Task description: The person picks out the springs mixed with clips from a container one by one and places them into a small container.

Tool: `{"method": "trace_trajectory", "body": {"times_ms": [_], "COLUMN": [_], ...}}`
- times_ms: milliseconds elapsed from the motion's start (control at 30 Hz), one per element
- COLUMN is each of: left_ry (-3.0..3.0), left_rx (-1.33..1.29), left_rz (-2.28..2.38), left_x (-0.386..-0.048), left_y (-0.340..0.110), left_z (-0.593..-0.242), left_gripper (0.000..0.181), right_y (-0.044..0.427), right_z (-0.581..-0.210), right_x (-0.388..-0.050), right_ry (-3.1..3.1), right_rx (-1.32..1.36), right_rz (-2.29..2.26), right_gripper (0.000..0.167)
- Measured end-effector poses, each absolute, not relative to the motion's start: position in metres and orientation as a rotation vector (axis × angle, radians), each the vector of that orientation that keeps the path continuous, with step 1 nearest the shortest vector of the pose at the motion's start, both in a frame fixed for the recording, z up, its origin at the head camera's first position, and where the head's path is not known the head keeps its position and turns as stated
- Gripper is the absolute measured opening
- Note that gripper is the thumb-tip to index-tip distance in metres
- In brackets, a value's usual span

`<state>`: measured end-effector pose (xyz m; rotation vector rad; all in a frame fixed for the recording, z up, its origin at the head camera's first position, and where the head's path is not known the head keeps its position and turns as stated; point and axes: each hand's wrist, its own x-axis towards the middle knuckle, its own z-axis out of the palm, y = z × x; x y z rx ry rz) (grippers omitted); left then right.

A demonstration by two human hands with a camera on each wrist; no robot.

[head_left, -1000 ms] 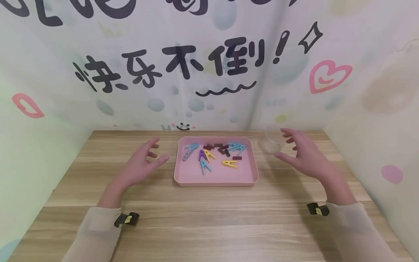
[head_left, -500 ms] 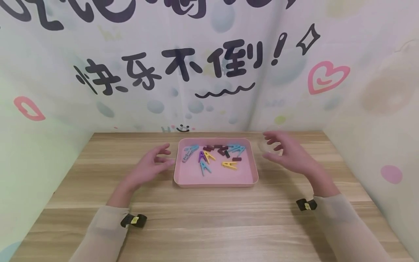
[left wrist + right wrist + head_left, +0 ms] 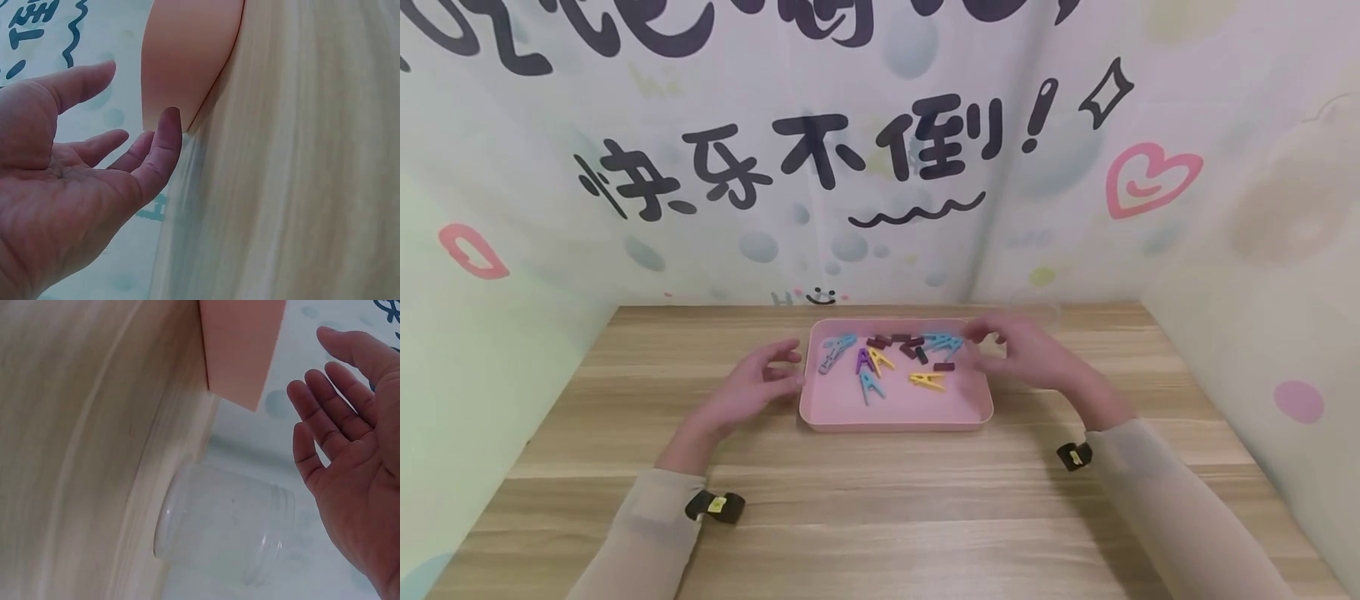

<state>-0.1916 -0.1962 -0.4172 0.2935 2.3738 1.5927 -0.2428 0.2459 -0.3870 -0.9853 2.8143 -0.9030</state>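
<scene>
Clearly, upper-centre lettering (image 3: 824,158) reads "快乐不倒!"; mid-frame, the left hand (image 3: 754,388) and right hand (image 3: 1028,353), fingers loosely parted, holding nothing, flank a pink tray (image 3: 895,412).

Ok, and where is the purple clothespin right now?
In the head view, the purple clothespin lies in the left half of the pink tray, right beside a yellow clothespin, with a blue clothespin just below it in the picture.

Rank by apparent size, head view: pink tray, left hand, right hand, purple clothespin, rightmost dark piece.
1. Pink tray
2. Left hand and right hand: about alike, so not ranked
3. Purple clothespin
4. Rightmost dark piece
</scene>
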Motion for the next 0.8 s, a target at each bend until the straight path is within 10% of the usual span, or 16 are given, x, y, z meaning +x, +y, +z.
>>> {"method": "trace_trajectory", "body": {"times_ms": [800], "left_ry": [2.241], "left_rx": [0.348], "left_rz": [1.688], "left_x": [-0.193], "left_y": [-0.191], "left_z": [-0.426], "left_gripper": [0.067], "right_y": [0.212], "right_z": [-0.404], "right_x": [-0.259], "right_ry": [2.732], "right_rx": [-0.995], "right_rz": [-0.679], "right_gripper": [0.029]}}
